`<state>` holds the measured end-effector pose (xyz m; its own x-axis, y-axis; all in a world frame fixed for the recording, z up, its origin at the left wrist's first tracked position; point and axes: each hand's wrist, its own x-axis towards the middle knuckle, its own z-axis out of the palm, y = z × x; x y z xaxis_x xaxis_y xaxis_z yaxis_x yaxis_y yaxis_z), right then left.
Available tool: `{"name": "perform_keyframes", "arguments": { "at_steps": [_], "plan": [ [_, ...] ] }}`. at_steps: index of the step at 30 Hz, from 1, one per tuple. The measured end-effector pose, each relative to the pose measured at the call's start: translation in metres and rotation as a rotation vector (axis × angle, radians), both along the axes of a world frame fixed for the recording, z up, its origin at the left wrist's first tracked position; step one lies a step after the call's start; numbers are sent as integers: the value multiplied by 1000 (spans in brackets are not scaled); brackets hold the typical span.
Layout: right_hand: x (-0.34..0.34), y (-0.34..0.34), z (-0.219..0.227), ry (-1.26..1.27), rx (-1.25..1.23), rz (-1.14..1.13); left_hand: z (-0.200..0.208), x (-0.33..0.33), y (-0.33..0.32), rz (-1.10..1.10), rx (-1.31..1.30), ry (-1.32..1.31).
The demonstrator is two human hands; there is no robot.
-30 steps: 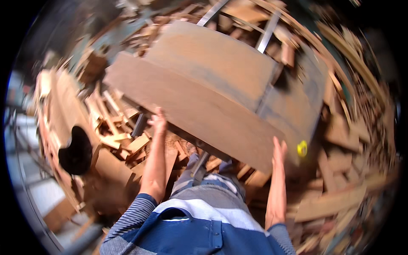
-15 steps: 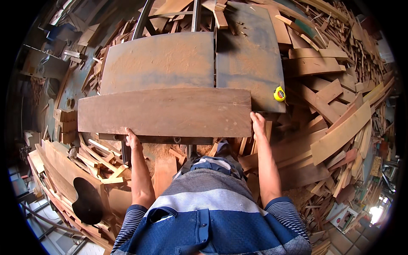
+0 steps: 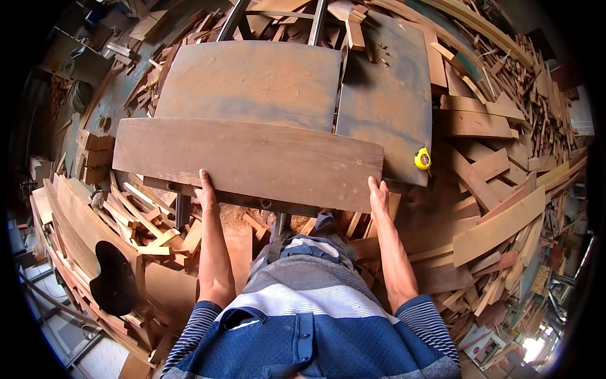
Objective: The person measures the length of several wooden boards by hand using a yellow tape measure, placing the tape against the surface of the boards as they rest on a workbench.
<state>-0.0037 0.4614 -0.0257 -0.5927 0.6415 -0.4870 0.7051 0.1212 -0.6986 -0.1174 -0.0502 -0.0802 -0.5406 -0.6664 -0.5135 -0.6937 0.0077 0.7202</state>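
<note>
A wide brown wooden board point(image 3: 252, 161) lies across the near part of a metal saw table point(image 3: 252, 82), its long side toward me. On its near edge, left of the middle, my left hand point(image 3: 205, 189) grips it with the thumb on top and the fingers hidden underneath. My right hand point(image 3: 379, 197) holds the board's near right corner, fingers partly hidden. Sawdust is scattered over the table's metal top. A yellow tape measure point(image 3: 422, 159) rests on the right-hand table section, beyond the board's right end.
Offcuts point(image 3: 142, 218) lie heaped at the left, with curved planks beside them. More planks point(image 3: 502, 227) and strips pile up on the right. A black curved object point(image 3: 113, 278) sits at the lower left. Metal rails point(image 3: 319, 22) extend past the table's far side.
My view has turned slightly, so the table appears tilted. The board slants more, its right end lower. Both hands keep their hold, the left now reaching a little higher in view.
</note>
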Motion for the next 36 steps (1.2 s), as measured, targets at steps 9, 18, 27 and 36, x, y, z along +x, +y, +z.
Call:
{"name": "perform_keyframes", "arguments": {
  "at_steps": [9,18,27,36],
  "plan": [
    [-9,-33,-6,86,88,144,41,-21,-1,148,297,-1],
    [-34,139,25,84,848,216,51,-3,4,39,124,-60],
    [-52,204,-14,-168,774,318,85,79,141,-678,-229,467],
    [3,14,125,316,-429,646,173,70,248,-1040,850,-2]
  ]
}}
